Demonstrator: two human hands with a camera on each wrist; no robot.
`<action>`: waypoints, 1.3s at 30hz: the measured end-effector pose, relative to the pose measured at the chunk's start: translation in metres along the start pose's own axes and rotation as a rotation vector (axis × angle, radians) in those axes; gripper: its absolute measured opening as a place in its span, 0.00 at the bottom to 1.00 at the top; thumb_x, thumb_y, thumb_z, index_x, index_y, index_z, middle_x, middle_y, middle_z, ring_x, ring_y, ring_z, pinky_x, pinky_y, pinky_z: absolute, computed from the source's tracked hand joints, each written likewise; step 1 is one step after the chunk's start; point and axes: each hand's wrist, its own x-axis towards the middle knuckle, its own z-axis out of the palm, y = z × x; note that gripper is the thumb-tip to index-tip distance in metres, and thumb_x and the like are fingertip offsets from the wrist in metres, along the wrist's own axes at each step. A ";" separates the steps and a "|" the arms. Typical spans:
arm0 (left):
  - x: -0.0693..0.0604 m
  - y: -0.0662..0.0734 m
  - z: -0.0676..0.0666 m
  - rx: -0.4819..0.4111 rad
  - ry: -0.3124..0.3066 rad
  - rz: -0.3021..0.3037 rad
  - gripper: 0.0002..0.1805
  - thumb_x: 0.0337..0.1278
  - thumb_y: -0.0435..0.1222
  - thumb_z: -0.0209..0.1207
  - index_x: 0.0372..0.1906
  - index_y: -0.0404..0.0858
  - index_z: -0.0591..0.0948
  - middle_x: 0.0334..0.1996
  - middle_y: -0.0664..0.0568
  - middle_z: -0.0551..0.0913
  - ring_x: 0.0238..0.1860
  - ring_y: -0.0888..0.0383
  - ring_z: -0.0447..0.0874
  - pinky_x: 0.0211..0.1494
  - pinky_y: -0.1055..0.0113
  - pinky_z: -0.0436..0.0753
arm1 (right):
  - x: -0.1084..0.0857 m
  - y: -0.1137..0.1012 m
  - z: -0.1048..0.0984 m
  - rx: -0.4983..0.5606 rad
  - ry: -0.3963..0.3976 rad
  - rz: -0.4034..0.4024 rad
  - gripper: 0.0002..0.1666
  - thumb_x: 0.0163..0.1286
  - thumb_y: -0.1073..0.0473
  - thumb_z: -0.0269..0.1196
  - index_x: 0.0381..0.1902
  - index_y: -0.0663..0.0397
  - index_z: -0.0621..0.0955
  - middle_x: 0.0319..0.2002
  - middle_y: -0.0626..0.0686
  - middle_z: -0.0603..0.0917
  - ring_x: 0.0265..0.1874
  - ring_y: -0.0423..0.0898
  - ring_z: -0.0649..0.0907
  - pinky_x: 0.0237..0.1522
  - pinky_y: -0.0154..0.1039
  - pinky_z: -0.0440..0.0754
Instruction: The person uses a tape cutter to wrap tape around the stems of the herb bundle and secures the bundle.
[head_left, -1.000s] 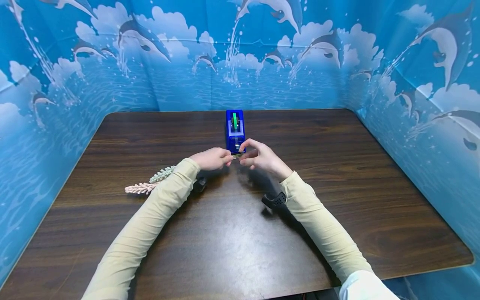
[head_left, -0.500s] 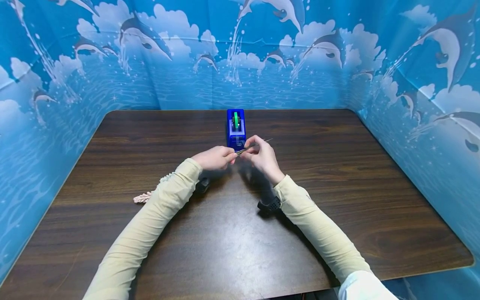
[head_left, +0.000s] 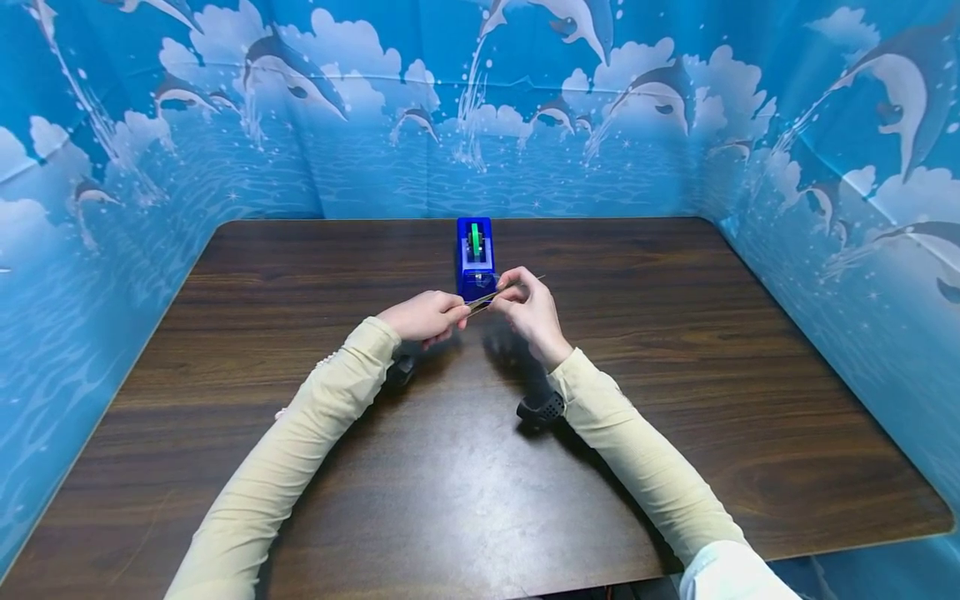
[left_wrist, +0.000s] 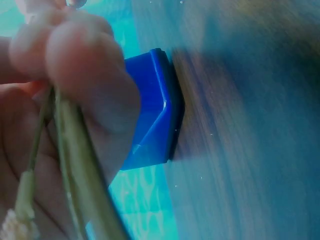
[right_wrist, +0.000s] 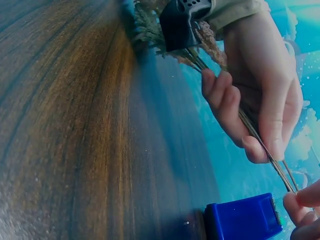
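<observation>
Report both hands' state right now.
Left hand: closed, gripping the flower stems.
Right hand: closed, pinching the same stems farther along.

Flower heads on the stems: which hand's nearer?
Left. The left hand grips the stems partway along, with the flower heads back beside its wrist. The right hand pinches them near the opposite end, farther away.

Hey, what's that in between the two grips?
Thin stems stretch between the left grip and the right grip. The head and right wrist views show it.
</observation>
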 end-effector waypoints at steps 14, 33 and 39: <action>-0.001 -0.006 -0.002 0.204 0.131 0.056 0.18 0.75 0.40 0.44 0.30 0.37 0.76 0.21 0.54 0.70 0.23 0.59 0.67 0.31 0.67 0.66 | 0.006 -0.004 -0.016 0.014 -0.180 0.150 0.11 0.67 0.64 0.60 0.43 0.50 0.70 0.19 0.45 0.85 0.12 0.40 0.78 0.14 0.31 0.65; -0.006 0.001 0.004 0.347 0.081 0.171 0.13 0.70 0.37 0.50 0.30 0.37 0.78 0.27 0.50 0.80 0.30 0.56 0.74 0.38 0.62 0.73 | 0.001 -0.035 -0.034 -0.099 -0.242 0.063 0.13 0.66 0.60 0.64 0.45 0.63 0.81 0.26 0.40 0.82 0.29 0.40 0.76 0.24 0.30 0.70; -0.005 0.010 0.006 0.328 0.105 0.158 0.12 0.71 0.36 0.48 0.31 0.39 0.77 0.30 0.49 0.81 0.32 0.56 0.75 0.40 0.62 0.73 | -0.004 -0.034 -0.029 -0.178 -0.230 0.059 0.11 0.63 0.63 0.66 0.41 0.65 0.83 0.24 0.41 0.83 0.25 0.37 0.76 0.28 0.31 0.72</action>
